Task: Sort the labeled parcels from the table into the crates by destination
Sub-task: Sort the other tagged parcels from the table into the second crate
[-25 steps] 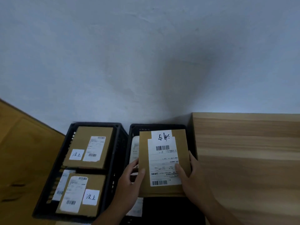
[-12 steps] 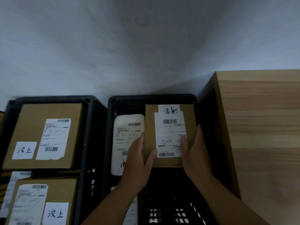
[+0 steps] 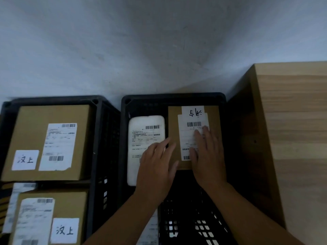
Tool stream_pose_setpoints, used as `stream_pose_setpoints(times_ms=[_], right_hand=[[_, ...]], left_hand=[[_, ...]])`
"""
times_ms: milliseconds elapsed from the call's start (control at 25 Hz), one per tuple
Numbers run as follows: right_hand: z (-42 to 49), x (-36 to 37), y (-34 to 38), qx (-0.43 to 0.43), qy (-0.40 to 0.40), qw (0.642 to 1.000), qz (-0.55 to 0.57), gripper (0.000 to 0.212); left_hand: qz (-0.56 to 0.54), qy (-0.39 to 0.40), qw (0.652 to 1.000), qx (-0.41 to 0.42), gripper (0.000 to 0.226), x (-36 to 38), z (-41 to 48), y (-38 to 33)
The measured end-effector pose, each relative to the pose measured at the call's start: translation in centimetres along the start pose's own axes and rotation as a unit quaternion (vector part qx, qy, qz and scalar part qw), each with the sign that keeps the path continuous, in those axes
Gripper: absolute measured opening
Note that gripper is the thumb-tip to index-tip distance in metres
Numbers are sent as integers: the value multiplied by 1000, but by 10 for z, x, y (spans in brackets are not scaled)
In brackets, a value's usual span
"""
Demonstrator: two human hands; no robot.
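View from a head-worn camera, looking down at two black plastic crates side by side, with a wooden desk to their right.

The right crate holds two parcels at its far end. A white padded parcel lies flat on the left. Just beside it on the right lies a brown cardboard parcel with a printed shipping label and a handwritten destination slip at its far edge. This is the parcel being sorted, and it appears to rest flat inside the crate.

The right hand lies palm-down on the brown parcel's label, fingers straight, its grip released. The left hand lies open across the seam between the two parcels, thumb against the brown parcel's near left corner and fingers over the white one; it grasps nothing.

The left crate holds two brown boxes, a far box and a near box, each with a handwritten slip showing the same two characters.

Progress, as a judgement: the left crate holds at least two sorted parcels and the right crate at least two. The brown parcel looks placed, with only the hands left to lift away. The part of the desk in view shows no parcels, but much of it lies out of frame, so whether more wait cannot be told.
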State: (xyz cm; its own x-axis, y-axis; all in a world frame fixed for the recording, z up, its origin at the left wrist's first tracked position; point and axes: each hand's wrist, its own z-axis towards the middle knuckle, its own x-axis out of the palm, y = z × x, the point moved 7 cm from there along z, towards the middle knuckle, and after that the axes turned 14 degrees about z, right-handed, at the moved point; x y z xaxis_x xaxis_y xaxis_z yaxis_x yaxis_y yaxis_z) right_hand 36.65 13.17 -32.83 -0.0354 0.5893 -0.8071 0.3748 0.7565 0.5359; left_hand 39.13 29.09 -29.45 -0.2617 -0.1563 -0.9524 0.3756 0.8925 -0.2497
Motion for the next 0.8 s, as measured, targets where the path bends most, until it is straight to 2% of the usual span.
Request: stream_pose_setpoints(times_ms=[80,200,400,480,640,800], right_hand=[[-10,-20,14,9,-18,999,49,64],[-44,-77,55,-40,-40,995,83,68],[-123,-196,92,-94,-71,986,119,64],[-160,-243,99,-115,-97,984,99,61],[-248,-327,102,-119,-201,970,73,59],[-340,-381,90,-92,-296,950,40,51]], left_hand=[[-25,6,1000,6,47,-21,-24,-1],[-54,12,998,-10,45,-79,-62,0],[-45,-69,995,-54,43,-209,-118,-1],[-45,-99,993,-50,44,-253,-136,-18],[-74,-143,986,49,49,-307,-164,-84],[-123,-172,965,158,52,-327,-195,-162]])
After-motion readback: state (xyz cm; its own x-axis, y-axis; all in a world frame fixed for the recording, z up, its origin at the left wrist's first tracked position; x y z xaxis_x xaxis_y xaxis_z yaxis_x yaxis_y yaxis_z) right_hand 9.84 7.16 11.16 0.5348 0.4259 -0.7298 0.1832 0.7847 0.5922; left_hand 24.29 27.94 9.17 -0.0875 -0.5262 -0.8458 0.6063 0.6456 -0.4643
